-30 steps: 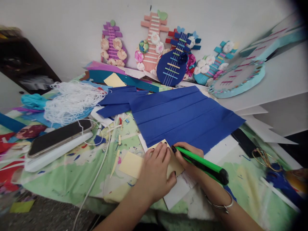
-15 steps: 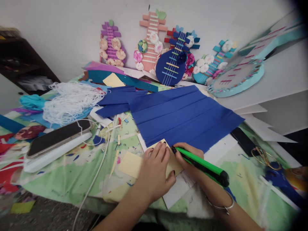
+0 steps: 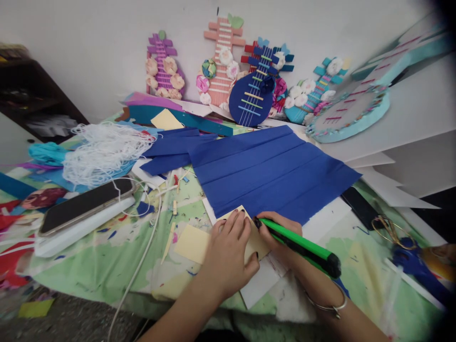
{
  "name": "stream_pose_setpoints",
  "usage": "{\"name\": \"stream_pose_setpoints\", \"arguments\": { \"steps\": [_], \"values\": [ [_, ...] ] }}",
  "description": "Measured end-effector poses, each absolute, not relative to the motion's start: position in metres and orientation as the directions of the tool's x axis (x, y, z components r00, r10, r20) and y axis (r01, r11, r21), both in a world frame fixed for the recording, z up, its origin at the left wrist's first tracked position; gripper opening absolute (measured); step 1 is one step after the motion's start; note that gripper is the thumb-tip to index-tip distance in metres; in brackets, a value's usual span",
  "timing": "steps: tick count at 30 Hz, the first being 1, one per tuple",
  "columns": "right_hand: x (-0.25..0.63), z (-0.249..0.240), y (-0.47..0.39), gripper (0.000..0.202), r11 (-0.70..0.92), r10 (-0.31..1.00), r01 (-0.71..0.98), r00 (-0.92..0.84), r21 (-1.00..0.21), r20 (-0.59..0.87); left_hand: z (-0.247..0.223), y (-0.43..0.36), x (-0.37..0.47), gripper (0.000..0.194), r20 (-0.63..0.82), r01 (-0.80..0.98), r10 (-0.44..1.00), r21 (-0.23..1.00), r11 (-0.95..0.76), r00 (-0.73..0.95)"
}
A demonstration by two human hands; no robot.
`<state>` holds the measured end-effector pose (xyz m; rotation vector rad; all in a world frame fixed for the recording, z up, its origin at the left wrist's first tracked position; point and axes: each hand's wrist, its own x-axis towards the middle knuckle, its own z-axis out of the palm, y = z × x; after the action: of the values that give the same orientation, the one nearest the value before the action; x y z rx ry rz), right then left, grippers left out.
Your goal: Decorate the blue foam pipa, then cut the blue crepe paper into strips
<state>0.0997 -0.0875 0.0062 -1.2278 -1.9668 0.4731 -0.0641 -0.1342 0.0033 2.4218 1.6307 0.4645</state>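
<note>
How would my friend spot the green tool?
Find the big blue sheet on the table. At its near edge is the right hand. It grips the green tool: long, bright and black-ended, unlike the flat yellow card beside it.

Phone (image 3: 85, 206) left of hands (image 3: 231, 244), sheet (image 3: 274, 173) beyond, model instruments (image 3: 249, 99) behind.

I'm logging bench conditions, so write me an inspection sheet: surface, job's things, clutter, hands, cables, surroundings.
Surface: green-and-pale table cover, strewn with small scraps.
Job's things: cream card, green-and-black tool.
Clutter: phone and white string heap at left, blue sheet beyond the card.
Hands: left hand flat on the card, right hand gripping the tool.
Cables: white cable running over the near edge.
Surroundings: decorated guitar shapes along the wall.
</note>
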Motion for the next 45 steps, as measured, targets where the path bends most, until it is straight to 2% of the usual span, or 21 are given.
{"name": "stream_pose_setpoints", "arguments": {
  "steps": [29,45],
  "values": [
    [0.1019,0.0051,-0.0926,0.019,0.450,0.886,0.639,-0.234,-0.624,0.400,0.0032,-0.1342,-0.0643,0.062,0.163,0.864,0.921,0.321,-0.388,0.353],
    [0.1027,0.0039,-0.0941,0.017,0.502,0.853,0.608,-0.229,-0.615,0.469,0.0020,-0.1341,-0.0634,0.062,0.160,0.874,0.922,0.296,-0.385,0.352]
  ]
}}
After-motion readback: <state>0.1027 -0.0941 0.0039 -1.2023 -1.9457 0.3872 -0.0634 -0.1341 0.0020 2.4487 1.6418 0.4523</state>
